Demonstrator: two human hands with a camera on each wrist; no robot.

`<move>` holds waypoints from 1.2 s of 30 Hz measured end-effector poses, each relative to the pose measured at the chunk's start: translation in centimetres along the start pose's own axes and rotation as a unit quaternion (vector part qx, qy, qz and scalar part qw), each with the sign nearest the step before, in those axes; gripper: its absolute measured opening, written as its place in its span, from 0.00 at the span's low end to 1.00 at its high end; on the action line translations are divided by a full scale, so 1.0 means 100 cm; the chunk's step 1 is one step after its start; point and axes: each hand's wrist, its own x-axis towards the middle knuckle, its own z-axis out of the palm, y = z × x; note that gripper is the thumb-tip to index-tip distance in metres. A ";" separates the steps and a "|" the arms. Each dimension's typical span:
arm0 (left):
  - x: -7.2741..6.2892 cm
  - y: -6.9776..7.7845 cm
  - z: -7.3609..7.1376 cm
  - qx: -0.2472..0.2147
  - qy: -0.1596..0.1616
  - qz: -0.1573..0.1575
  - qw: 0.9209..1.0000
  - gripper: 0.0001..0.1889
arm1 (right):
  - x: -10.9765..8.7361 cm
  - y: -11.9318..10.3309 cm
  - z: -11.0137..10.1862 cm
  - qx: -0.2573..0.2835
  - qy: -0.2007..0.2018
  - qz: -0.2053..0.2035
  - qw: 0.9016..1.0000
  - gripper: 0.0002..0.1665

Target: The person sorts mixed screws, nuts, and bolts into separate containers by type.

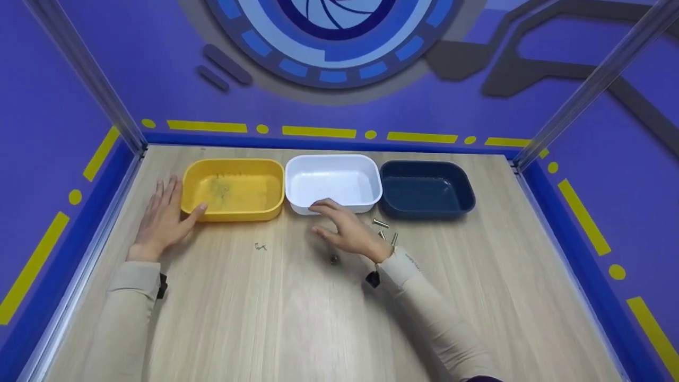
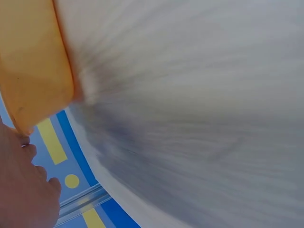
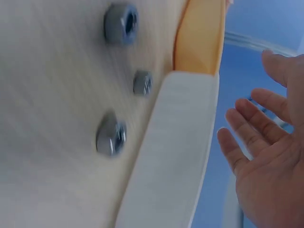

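My left hand (image 1: 164,217) rests against the left end of the yellow bin (image 1: 233,216), fingers straight along its side and thumb at the front corner. Small screws (image 1: 223,190) lie inside that bin. Over the front edge of the white bin (image 1: 334,159) hovers my right hand (image 1: 347,231), its fingers loosely spread and holding nothing. In the right wrist view, metal nuts (image 3: 112,137) sit on the table before the white bin (image 3: 166,152). One nut (image 1: 333,259) shows below the right hand in the head view.
A dark blue bin (image 1: 427,216) adjoins the white one on its right. Several bolts (image 1: 381,223) lie in front of these two bins. Tiny screws (image 1: 260,246) lie before the yellow bin. Blue-purple panels (image 1: 599,159) enclose the wooden table (image 1: 254,318) at the back and sides.
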 end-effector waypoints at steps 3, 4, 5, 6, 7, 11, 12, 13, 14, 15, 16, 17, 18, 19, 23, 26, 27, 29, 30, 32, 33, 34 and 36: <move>-0.001 -0.001 0.001 0.000 0.000 0.004 1.000 0.53 | 0.004 -0.005 0.011 0.005 -0.013 0.001 1.000 0.30; -0.001 -0.001 0.001 0.001 0.000 0.005 1.000 0.53 | 0.006 -0.006 0.015 0.006 -0.016 0.001 1.000 0.30; -0.001 -0.002 0.001 0.002 0.000 0.005 1.000 0.53 | 0.007 -0.007 0.019 0.006 -0.021 0.000 1.000 0.30; -0.002 -0.002 0.001 0.004 0.001 0.007 1.000 0.53 | 0.009 -0.008 0.024 0.006 -0.024 0.001 1.000 0.30; -0.001 -0.002 0.002 0.007 0.003 0.009 1.000 0.53 | 0.010 -0.009 0.027 0.006 -0.027 0.002 1.000 0.31; 0.001 -0.002 0.004 0.015 0.003 0.015 1.000 0.52 | 0.017 -0.011 0.038 0.007 -0.048 0.011 0.999 0.31; 0.002 -0.003 0.004 0.018 0.002 0.017 1.000 0.53 | 0.019 -0.012 0.040 0.008 -0.053 0.015 0.998 0.31; 0.002 -0.003 0.005 0.019 0.000 0.017 1.000 0.53 | 0.021 -0.013 0.043 0.011 -0.059 0.020 0.998 0.30; 0.003 -0.003 0.005 0.021 -0.003 0.017 1.000 0.53 | 0.023 -0.014 0.045 0.015 -0.064 0.023 0.998 0.30; 0.003 -0.003 0.004 0.022 -0.005 0.015 1.000 0.53 | 0.025 -0.016 0.048 0.021 -0.068 0.025 0.997 0.29; 0.003 -0.003 0.004 0.024 -0.007 0.015 1.000 0.53 | 0.028 -0.017 0.051 0.027 -0.072 0.026 0.997 0.28; 0.003 -0.003 0.003 0.025 -0.008 0.014 1.000 0.53 | 0.030 -0.018 0.055 0.033 -0.075 0.026 0.996 0.27; 0.002 -0.003 0.003 0.025 -0.011 0.012 1.000 0.53 | 0.033 -0.019 0.058 0.040 -0.078 0.026 0.996 0.26; 0.002 -0.003 0.002 0.025 -0.014 0.011 1.000 0.53 | 0.034 -0.020 0.061 0.045 -0.081 0.027 0.995 0.25; 0.001 -0.003 0.002 0.026 -0.024 0.009 0.999 0.54 | 0.041 -0.024 0.074 0.061 -0.096 0.028 0.993 0.22; 0.001 -0.003 0.002 0.028 -0.028 0.008 0.999 0.54 | 0.046 -0.027 0.081 0.067 -0.099 0.026 0.993 0.21; 0.001 -0.003 0.002 0.028 -0.029 0.007 0.999 0.54 | 0.047 -0.028 0.083 0.067 -0.097 0.024 0.993 0.20; 0.001 -0.003 0.001 0.028 -0.030 0.005 0.999 0.54 | 0.050 -0.029 0.087 0.069 -0.092 0.023 0.993 0.19; 0.001 -0.003 0.001 0.028 -0.030 0.004 0.999 0.54 | 0.052 -0.029 0.089 0.072 -0.090 0.023 0.993 0.18; 0.000 -0.002 0.000 0.023 -0.028 0.003 0.999 0.54 | 0.055 -0.030 0.093 0.072 -0.085 0.017 0.994 0.17; 0.000 -0.002 0.000 0.022 -0.027 0.003 0.999 0.54 | 0.056 -0.029 0.095 0.070 -0.084 0.014 0.994 0.16; 0.000 -0.002 0.001 0.021 -0.026 0.003 0.999 0.54 | 0.057 -0.029 0.097 0.070 -0.082 0.012 0.994 0.15; 0.000 -0.001 0.001 0.018 -0.023 0.006 1.000 0.54 | 0.058 -0.028 0.100 0.072 -0.079 0.011 0.994 0.13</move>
